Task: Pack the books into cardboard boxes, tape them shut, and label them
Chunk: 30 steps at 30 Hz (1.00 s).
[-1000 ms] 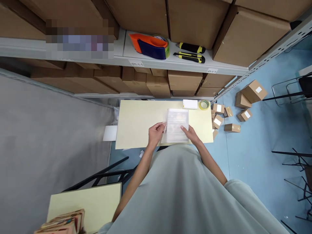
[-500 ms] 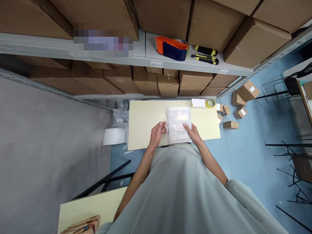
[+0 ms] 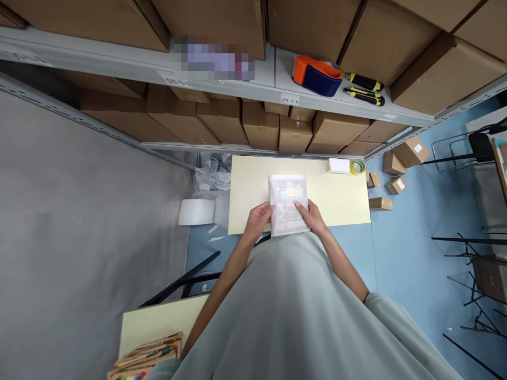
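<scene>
Both hands hold a flat item wrapped in translucent white foam sheet (image 3: pixel 288 203) over the near edge of a pale yellow table (image 3: pixel 249 184). Dark and red print shows faintly through the wrap. My left hand (image 3: pixel 259 219) grips its left edge with fingers curled. Pressing on the lower right corner is my right hand (image 3: pixel 311 215), thumb on top. A white box (image 3: pixel 338 165) and a yellow tape roll (image 3: pixel 357 167) sit at the table's far right corner.
Shelving with brown cartons (image 3: pixel 293 134) stands behind the table; an orange-blue tape dispenser (image 3: pixel 317 76) and two yellow-black cutters (image 3: pixel 364 89) lie on a shelf. Small cartons (image 3: pixel 396 174) litter the blue floor right. A foam roll (image 3: pixel 198 211) lies left; a book stack (image 3: pixel 148 359) sits near left.
My left hand has closed in from pinching the loose foam flap to gripping the wrapped item's left edge. The wrap now lies tighter. The camera view has shifted leftward.
</scene>
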Each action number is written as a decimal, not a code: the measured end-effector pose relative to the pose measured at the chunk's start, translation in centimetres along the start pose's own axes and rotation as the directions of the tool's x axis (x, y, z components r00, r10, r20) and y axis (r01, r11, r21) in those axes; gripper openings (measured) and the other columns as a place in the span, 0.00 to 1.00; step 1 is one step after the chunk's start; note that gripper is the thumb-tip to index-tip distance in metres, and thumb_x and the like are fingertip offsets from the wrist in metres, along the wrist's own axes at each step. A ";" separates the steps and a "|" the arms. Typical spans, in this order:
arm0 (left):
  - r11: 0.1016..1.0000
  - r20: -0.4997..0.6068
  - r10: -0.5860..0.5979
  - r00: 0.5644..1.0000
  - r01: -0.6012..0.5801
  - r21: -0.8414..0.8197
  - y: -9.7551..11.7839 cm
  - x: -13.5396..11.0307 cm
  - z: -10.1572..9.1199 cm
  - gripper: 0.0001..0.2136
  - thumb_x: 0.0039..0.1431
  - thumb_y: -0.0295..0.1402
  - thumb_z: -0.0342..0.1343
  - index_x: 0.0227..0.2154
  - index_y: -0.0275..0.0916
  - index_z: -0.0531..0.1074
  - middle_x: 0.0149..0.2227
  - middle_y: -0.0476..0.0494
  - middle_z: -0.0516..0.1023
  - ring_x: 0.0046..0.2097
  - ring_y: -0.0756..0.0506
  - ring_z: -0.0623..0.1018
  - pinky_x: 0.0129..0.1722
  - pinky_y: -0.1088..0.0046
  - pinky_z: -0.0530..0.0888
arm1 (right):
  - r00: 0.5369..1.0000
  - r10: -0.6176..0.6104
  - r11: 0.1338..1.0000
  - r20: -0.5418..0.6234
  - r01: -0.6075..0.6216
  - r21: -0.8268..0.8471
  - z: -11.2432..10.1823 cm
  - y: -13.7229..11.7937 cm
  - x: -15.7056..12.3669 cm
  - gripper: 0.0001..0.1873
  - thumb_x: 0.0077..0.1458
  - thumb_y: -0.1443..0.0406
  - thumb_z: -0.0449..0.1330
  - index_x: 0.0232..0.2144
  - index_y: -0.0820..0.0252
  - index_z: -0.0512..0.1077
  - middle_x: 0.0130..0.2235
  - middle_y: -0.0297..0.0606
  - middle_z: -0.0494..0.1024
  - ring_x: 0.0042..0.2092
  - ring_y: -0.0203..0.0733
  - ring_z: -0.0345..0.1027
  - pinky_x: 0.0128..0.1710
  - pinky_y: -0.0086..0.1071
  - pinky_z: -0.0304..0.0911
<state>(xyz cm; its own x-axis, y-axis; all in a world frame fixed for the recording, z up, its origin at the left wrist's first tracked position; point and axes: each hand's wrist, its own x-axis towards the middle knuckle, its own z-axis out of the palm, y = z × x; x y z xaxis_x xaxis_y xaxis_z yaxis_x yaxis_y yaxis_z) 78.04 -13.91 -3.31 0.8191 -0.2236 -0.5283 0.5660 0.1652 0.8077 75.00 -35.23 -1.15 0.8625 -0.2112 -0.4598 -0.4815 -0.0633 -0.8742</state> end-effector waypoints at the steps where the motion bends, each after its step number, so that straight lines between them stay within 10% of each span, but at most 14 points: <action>1: 1.000 -0.040 0.020 0.999 -0.019 0.019 -0.1 0.1 -0.2 0.28 0.48 0.57 0.72 0.40 0.37 0.83 0.35 0.41 0.87 0.35 0.42 0.83 0.34 0.68 0.79 | 0.998 -0.032 0.997 -0.057 0.028 -0.067 0.3 -0.4 -0.1 0.32 0.55 0.41 0.71 0.49 0.58 0.78 0.52 0.47 0.85 0.56 0.56 0.77 0.56 0.47 0.74; 4: 0.993 -0.132 0.090 0.987 -0.079 0.084 -0.3 0.2 -0.7 0.23 0.48 0.52 0.72 0.38 0.38 0.83 0.35 0.41 0.88 0.37 0.41 0.84 0.38 0.67 0.80 | 0.971 -0.187 0.970 -0.150 0.159 -0.182 1.7 -2.0 -0.8 0.27 0.62 0.44 0.67 0.53 0.55 0.77 0.58 0.48 0.81 0.56 0.54 0.76 0.57 0.46 0.74; 9: 0.914 -0.213 0.281 0.936 -0.193 0.356 0.0 -0.8 -1.1 0.15 0.54 0.43 0.69 0.43 0.44 0.84 0.40 0.43 0.89 0.43 0.37 0.87 0.43 0.66 0.80 | 0.966 -0.210 0.953 0.151 0.237 -0.188 6.1 -3.7 -2.2 0.19 0.68 0.47 0.63 0.52 0.49 0.79 0.56 0.44 0.81 0.52 0.50 0.79 0.49 0.42 0.78; 16: 0.669 -0.160 0.504 0.849 -0.266 0.694 -0.3 -2.6 -1.5 0.07 0.61 0.41 0.67 0.33 0.45 0.85 0.29 0.42 0.85 0.36 0.38 0.85 0.40 0.66 0.76 | 0.989 -0.139 0.962 -0.053 0.122 -0.245 10.1 -4.0 -2.6 0.21 0.62 0.45 0.69 0.45 0.50 0.70 0.41 0.36 0.80 0.41 0.46 0.78 0.47 0.40 0.74; 24: 0.730 -0.022 0.530 0.848 -0.443 0.521 1.5 -5.2 -1.0 0.13 0.65 0.47 0.66 0.45 0.47 0.87 0.54 0.39 0.88 0.53 0.35 0.86 0.60 0.54 0.80 | 0.981 -0.137 0.985 -0.139 0.119 -0.126 7.4 -4.3 -1.9 0.15 0.57 0.51 0.68 0.37 0.50 0.72 0.36 0.33 0.82 0.39 0.45 0.78 0.41 0.37 0.74; 30: 0.868 -0.245 0.435 0.867 -0.331 0.372 2.4 -2.9 -3.8 0.27 0.63 0.54 0.65 0.55 0.40 0.82 0.53 0.34 0.85 0.55 0.38 0.83 0.51 0.62 0.82 | 0.995 -0.094 0.987 0.020 0.091 0.134 4.8 -3.8 -2.1 0.21 0.52 0.46 0.72 0.36 0.54 0.76 0.36 0.34 0.82 0.37 0.42 0.77 0.37 0.33 0.73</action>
<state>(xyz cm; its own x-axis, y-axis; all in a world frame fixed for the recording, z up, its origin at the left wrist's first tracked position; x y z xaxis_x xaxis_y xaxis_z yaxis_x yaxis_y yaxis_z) 77.40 -9.25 -0.81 0.9788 0.1133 -0.1705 0.1856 -0.1398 0.9726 75.79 -29.90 2.34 0.9071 -0.1844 -0.3785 -0.3760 0.0495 -0.9253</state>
